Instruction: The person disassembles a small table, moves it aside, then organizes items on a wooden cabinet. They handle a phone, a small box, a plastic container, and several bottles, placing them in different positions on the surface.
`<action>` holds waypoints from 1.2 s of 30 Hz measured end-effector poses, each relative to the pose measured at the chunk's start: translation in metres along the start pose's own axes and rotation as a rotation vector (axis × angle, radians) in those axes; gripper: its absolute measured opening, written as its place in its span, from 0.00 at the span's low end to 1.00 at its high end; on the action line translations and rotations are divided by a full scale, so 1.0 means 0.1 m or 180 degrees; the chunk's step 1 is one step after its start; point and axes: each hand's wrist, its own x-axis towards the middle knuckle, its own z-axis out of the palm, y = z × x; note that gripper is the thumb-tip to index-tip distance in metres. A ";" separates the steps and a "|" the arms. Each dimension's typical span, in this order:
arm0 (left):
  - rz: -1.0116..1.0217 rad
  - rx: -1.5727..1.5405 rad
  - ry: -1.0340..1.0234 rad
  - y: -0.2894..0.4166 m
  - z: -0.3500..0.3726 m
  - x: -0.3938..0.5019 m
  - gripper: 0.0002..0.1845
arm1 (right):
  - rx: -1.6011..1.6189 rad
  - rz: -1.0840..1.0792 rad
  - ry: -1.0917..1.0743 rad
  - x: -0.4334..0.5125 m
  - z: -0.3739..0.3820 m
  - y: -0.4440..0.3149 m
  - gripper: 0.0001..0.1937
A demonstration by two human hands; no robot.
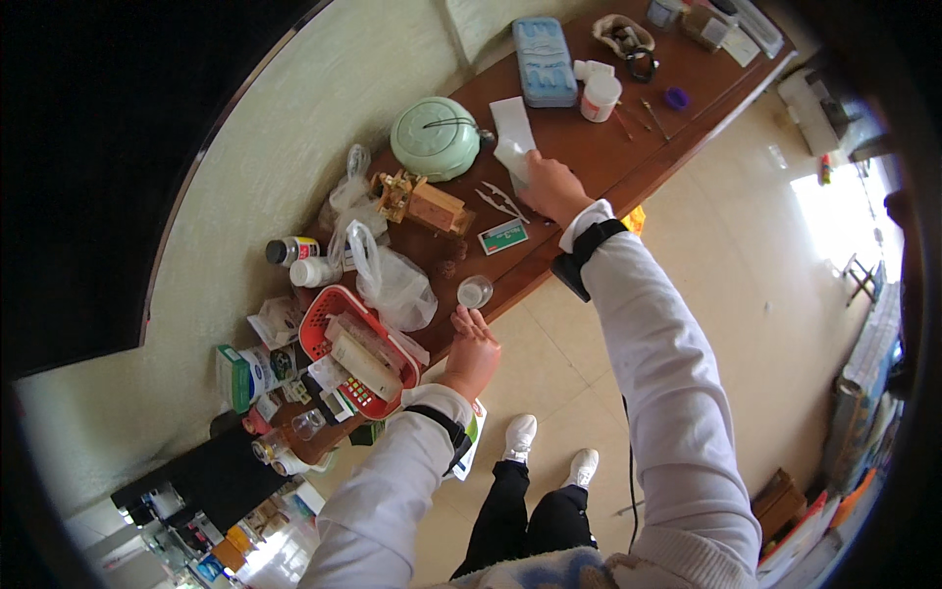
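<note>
A white paper strip (514, 131) lies over the brown wooden table, its near end gripped in my right hand (553, 188). Lower down, my left hand (472, 355) is at the table's front edge. Its fingertips meet the near side of a small clear cup (475, 292); whether they grip it or only touch it, I cannot tell. Between the hands lie a small green-and-white box (503, 237) bearing print and white plastic tweezers (502, 202). Two small dark reddish lumps (446, 269) are left of the cup.
A red plastic basket (313, 322) holds a cordless handset (366, 363) and other items. Clear plastic bags (397, 287), a wooden ornament (434, 206), a pale green round container (434, 138), a blue case (544, 62) and a white jar (600, 97) line the table (581, 158).
</note>
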 end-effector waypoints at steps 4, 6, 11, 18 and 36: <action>0.0137 0.0230 0.0030 0.00 0.01 0.00 0.26 | -0.0159 -0.0399 -0.0058 0.01 0.02 -0.02 0.13; 0.0152 0.0253 -0.0070 -0.02 0.01 0.00 0.26 | -0.0352 -0.0450 0.0013 0.04 0.04 -0.03 0.09; 0.0179 0.0363 -0.0037 -0.01 0.03 0.00 0.26 | -0.0744 -0.0574 0.0300 0.08 0.13 -0.03 0.09; 0.0107 0.0406 0.0174 0.03 0.25 -0.01 0.24 | -0.0019 -0.0420 0.1345 -0.46 0.01 0.27 0.05; 0.0687 -0.0340 -0.0013 -0.43 -0.09 0.21 0.23 | 0.1146 0.3900 0.1831 -6.88 1.22 0.29 0.04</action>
